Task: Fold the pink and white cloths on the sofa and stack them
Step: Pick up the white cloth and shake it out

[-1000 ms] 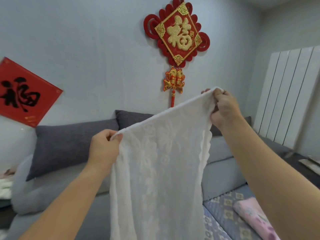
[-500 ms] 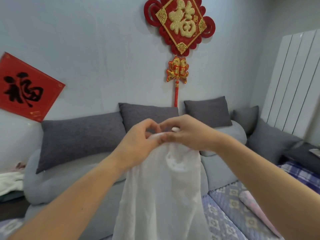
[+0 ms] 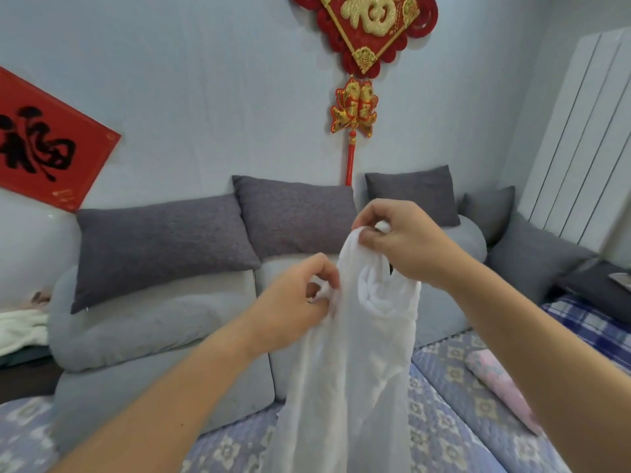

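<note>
Your right hand (image 3: 406, 240) pinches the white cloth (image 3: 358, 370) at its top; your left hand (image 3: 297, 298) pinches its edge just below. It hangs from both grips above the sofa (image 3: 153, 336).

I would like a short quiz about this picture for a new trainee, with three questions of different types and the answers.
1. True or false: both hands grip the white cloth.
2. Where is the pink cloth? A) on the sofa seat B) on a grey cushion C) in the left hand
3. Fill in: the ____ hand is the higher one.

Key: 1 true: left hand and right hand both hold it. 2 A. 3 right.
</note>
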Tool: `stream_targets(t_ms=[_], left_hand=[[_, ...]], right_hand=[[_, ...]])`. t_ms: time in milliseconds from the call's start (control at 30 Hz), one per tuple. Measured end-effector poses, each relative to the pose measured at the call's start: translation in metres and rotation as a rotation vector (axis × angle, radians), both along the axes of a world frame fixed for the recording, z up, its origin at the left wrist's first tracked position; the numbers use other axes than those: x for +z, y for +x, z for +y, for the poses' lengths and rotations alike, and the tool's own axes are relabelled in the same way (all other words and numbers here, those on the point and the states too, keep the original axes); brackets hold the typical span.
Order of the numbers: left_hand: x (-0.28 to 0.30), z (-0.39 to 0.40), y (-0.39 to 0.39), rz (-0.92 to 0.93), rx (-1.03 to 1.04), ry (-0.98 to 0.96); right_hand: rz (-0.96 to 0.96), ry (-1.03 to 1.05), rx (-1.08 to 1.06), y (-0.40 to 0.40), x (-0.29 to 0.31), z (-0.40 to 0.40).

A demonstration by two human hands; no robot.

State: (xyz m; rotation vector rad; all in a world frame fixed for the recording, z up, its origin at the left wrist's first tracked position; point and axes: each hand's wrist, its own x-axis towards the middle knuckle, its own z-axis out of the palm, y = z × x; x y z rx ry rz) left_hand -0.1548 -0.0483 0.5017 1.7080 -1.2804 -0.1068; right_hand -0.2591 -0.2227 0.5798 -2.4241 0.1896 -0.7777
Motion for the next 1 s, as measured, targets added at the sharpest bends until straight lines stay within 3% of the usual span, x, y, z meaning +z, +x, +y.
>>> stream_targets(t_ms=[67, 133, 267, 367, 500, 600, 633, 700, 767, 867, 933, 1000], left_hand=[[0.001, -0.011, 0.003, -0.391, 0.123, -0.014], [-0.002, -0.023, 0.011, -0.603, 0.236, 0.010], [-0.015, -0.050, 0.025, -0.632, 0.451, 0.064], [-0.019, -0.072, 0.033, -0.547, 0.472, 0.010], [-0.015, -0.092, 0.043, -0.507, 0.190, -0.033], [-0.007, -0.093, 0.049, -0.293, -0.013, 0.081], [-0.007, -0.092, 0.053, -0.301, -0.041, 0.095], [-0.001, -0.092, 0.052, -0.503, -0.141, 0.185], [-0.002, -0.094, 0.050, -0.682, -0.189, 0.194], [-0.002, -0.105, 0.039, -0.794, -0.222, 0.259], [-0.003, -0.115, 0.032, -0.841, -0.143, 0.260], [-0.004, -0.121, 0.035, -0.712, -0.054, 0.227]], right_hand=[[-0.011, 0.083, -0.001, -0.008, 0.003, -0.004], [-0.039, 0.111, -0.042, -0.017, 0.007, -0.008], [-0.095, -0.021, -0.173, -0.032, 0.026, -0.020], [-0.037, -0.096, -0.214, -0.040, 0.039, -0.029], [0.089, -0.270, -0.332, -0.054, 0.054, -0.043], [0.181, -0.362, -0.528, -0.062, 0.062, -0.056], [0.237, -0.396, -0.584, -0.063, 0.062, -0.058], [0.305, -0.384, -0.611, -0.059, 0.058, -0.057], [0.266, -0.249, -0.547, -0.053, 0.055, -0.049], [0.178, -0.122, -0.488, -0.043, 0.053, -0.037], [0.179, -0.108, -0.486, -0.037, 0.053, -0.029], [0.197, -0.129, -0.520, -0.033, 0.053, -0.026]])
